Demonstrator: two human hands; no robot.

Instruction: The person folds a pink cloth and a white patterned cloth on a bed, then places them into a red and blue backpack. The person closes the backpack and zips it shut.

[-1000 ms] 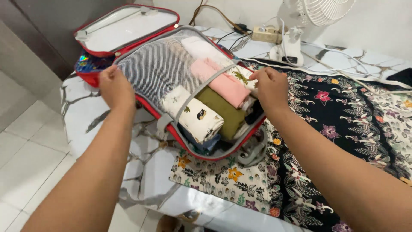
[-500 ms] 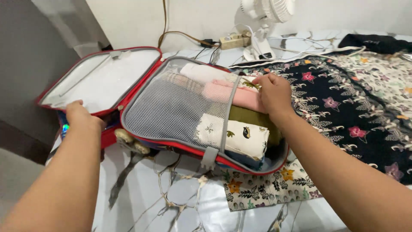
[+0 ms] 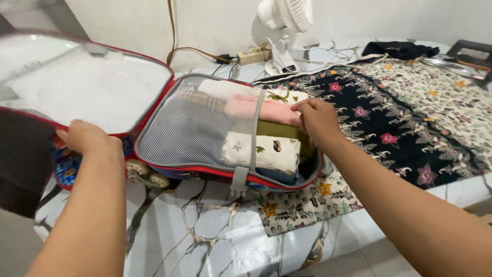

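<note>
A small red suitcase (image 3: 205,173) lies open on a marble-patterned bed sheet. Its lid (image 3: 92,87) with a white lining stands out to the left. My left hand (image 3: 84,138) grips the lid's near edge. A grey mesh divider (image 3: 205,128) covers the left part of the packed half. Folded clothes (image 3: 266,149) in pink, olive and cream print fill that half. My right hand (image 3: 318,119) rests with closed fingers on the folded clothes at the right edge of the case.
A dark floral batik cloth (image 3: 379,123) spreads over the bed to the right, partly under the case. A white fan (image 3: 284,25), a power strip (image 3: 253,54) and cables sit at the wall. A black garment (image 3: 400,50) lies far right.
My left hand left the mesh divider and took hold of the lid's edge. The view shifted left and closer. My right hand stayed on the folded clothes.
</note>
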